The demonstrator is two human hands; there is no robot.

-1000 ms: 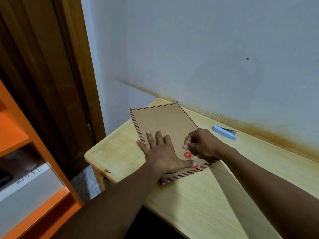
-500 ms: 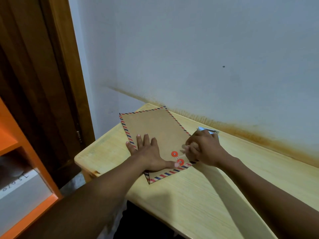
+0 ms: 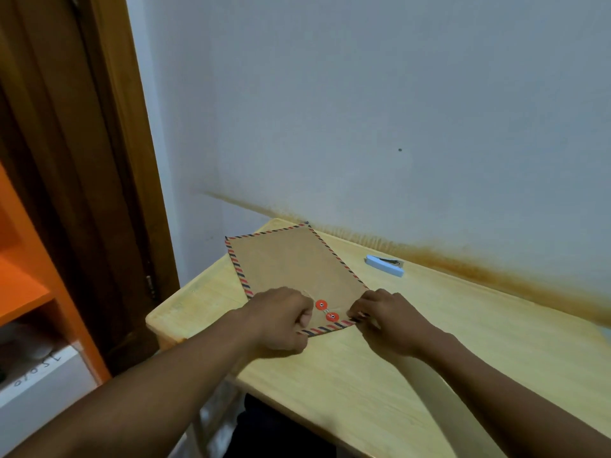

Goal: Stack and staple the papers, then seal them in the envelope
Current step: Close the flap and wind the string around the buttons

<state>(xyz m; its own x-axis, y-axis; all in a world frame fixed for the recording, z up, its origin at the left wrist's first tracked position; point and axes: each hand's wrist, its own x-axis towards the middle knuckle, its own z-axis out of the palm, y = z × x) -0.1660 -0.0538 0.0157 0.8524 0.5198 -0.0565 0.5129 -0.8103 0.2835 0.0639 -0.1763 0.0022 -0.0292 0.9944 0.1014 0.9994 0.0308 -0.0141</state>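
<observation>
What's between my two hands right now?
Two red discs on the envelope lie between the left hand and right hand, in the head view.

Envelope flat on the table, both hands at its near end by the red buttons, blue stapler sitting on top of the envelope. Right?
Not quite. The head view shows the blue stapler lying on the table beside the envelope, apart from it, near the wall. The rest holds.

The envelope [image 3: 291, 259] is brown, with red and dark blue stripes all around its edge and two red round buttons [image 3: 326, 310]. The stapler [image 3: 385, 265] is light blue. The desk [image 3: 463, 325] is pale yellow wood.
</observation>
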